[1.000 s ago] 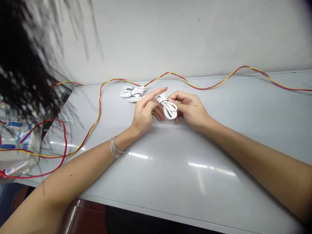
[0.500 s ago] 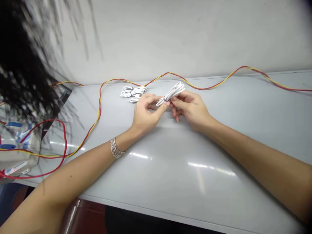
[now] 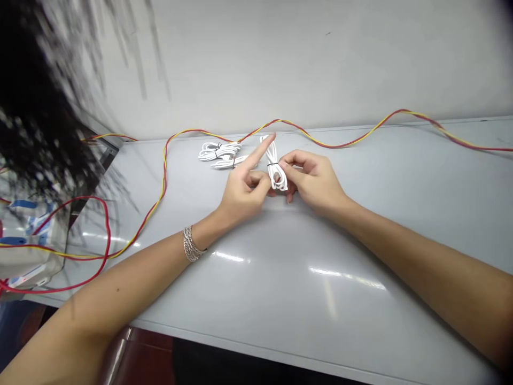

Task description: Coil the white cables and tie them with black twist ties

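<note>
A coiled white cable (image 3: 272,155), bound at its middle with a dark tie, is held up between my two hands. My right hand (image 3: 315,179) pinches it near the tie with thumb and forefinger. On the other side, my left hand (image 3: 244,187) has its thumb and curled fingers closed at the cable's lower loops, while its forefinger points up alongside. Part of that grip is hidden behind the loops. Beyond my left hand, two more white cable bundles (image 3: 218,151) lie on the grey table (image 3: 280,278), each with a dark tie.
A twisted red and yellow wire (image 3: 340,145) runs along the table's back edge and curves down the left side. At far left are a red wire (image 3: 107,230) and a white and blue item (image 3: 32,240). Dark hair (image 3: 36,107) blocks the upper left.
The held cable has turned from slanting up to the right to nearly upright, loops hanging lower. My left forefinger has straightened upward. The bundle behind my left hand shows more.
</note>
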Tool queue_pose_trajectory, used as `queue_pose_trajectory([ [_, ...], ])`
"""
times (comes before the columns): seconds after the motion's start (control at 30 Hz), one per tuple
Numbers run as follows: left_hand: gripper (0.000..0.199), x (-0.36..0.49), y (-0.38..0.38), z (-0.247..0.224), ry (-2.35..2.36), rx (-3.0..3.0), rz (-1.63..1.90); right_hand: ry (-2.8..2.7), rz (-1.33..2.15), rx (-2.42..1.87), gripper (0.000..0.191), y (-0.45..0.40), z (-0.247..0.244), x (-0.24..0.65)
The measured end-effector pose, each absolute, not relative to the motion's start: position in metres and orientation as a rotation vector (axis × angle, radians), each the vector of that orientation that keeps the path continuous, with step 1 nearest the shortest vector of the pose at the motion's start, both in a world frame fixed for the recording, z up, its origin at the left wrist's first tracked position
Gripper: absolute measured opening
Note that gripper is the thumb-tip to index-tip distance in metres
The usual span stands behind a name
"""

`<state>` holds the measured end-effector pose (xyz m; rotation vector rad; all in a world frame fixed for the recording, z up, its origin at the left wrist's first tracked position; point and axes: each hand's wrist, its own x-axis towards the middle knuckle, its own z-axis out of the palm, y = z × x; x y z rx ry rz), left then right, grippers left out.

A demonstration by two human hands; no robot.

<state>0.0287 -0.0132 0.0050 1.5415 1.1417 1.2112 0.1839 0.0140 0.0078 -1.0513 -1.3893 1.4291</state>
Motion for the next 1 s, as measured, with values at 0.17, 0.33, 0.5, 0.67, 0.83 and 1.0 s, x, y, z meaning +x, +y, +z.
queue_pose_trajectory([
  [0.17,0.058,0.0281,-0.0122,0.0025,1.171,1.615,1.186,-1.391,1.459,-1.032,0.019,0.0139,0.0094,0.184],
  [0.33,0.036,0.0258,-0.0075,-0.0002,1.404,1.791,1.361,-1.402,1.478,-1.025,0.024,0.0167,0.0077,0.1849],
  [0.5,0.015,0.0256,-0.0051,0.0011,1.397,1.791,1.426,-1.432,1.495,-0.979,0.02,0.0185,0.0056,0.1848],
  [0.67,0.028,0.0287,-0.004,0.0007,1.257,1.511,1.346,-1.484,1.459,-1.016,0.025,0.0158,0.0067,0.1853],
  [0.83,0.049,0.0297,-0.0057,0.0013,1.196,1.354,1.389,-1.495,1.433,-1.05,0.024,0.013,0.0087,0.1843],
  [1.0,0.03,0.0285,-0.0041,0.0003,1.091,1.419,1.364,-1.494,1.4,-1.064,0.024,0.0135,0.0069,0.1833],
])
